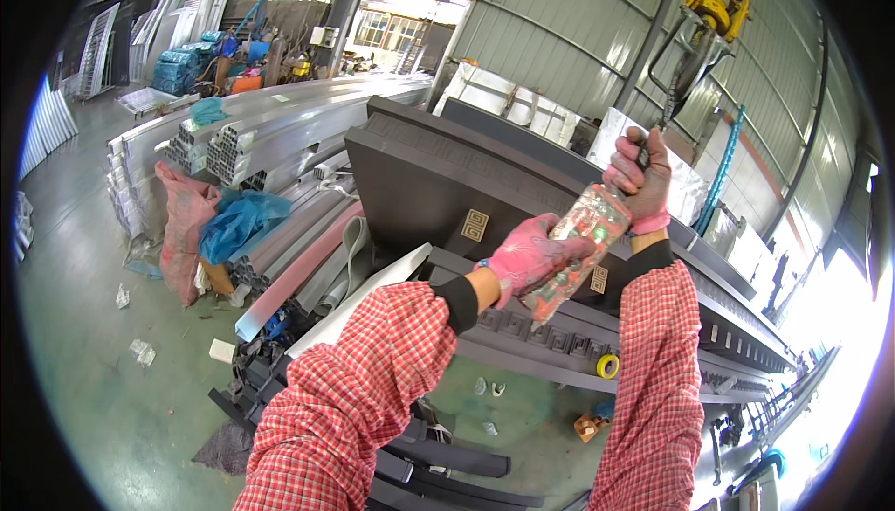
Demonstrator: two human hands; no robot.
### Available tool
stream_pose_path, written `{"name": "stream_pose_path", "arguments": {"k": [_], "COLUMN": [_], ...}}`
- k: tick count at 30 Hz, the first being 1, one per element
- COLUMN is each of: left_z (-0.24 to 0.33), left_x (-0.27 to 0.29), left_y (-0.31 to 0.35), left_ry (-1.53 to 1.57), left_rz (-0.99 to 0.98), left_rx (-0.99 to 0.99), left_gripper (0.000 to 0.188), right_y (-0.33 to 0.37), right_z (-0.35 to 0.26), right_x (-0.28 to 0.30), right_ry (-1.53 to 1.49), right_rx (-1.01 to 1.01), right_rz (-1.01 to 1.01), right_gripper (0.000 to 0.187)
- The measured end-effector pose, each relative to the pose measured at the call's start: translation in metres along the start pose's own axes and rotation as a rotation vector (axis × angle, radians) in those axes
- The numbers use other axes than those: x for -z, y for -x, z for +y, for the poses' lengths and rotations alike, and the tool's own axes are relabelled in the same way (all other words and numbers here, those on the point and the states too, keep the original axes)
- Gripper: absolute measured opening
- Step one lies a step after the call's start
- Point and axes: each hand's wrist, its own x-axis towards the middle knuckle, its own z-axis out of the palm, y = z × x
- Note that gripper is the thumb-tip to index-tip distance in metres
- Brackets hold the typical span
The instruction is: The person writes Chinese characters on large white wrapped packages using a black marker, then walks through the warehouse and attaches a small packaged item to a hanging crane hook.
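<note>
In front of me, a hoist pendant control (pixel 599 216), a long slim box wrapped in scuffed clear plastic with red and green buttons, slants from lower left to upper right. My left hand (pixel 538 255), in a pink, soiled work glove, is closed round its lower half. At its top end my right hand (pixel 643 183), in a similar glove, is closed on a black cable, of which only a short piece shows between the fingers. Beyond the right hand hangs a yellow crane hook block (pixel 716 7) with a dark hook.
Long dark-grey moulded beams (pixel 419 171) with gold square-spiral ornaments lie across the middle. Yellow tape (pixel 607 365) sits on a lower ledge. Stacked metal tubes (pixel 224 152), a pink sack (pixel 186 231) and blue plastic sheeting (pixel 238 225) stand to the left. Dark offcuts (pixel 457 458) lie near me.
</note>
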Motion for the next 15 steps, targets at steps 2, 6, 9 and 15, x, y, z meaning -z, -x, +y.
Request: {"name": "stream_pose_path", "arguments": {"k": [2,6,9,15], "left_z": [0.008,0.015,0.025,0.029], "left_x": [0.006,0.010,0.017,0.033], "left_y": [0.009,0.018,0.029,0.051], "left_ry": [-0.031,-0.106,-0.066,0.097], "left_rz": [0.024,0.046,0.057,-0.053], "left_rx": [0.027,-0.032,-0.029,-0.045], "left_gripper": [0.047,0.047,0.046,0.042], "right_y": [-0.005,-0.009,-0.011,-0.010], "right_z": [0.005,0.009,0.020,0.039], "right_x": [-0.009,-0.027,-0.051,-0.092], "right_ry": [-0.032,-0.020,0.144,0.448], "right_rx": [-0.016,-0.024,0.058,0.116], "right_rz": [-0.021,-0.028,0.139,0.354], "right_gripper": [0.035,0.034,0.032,0.034]}}
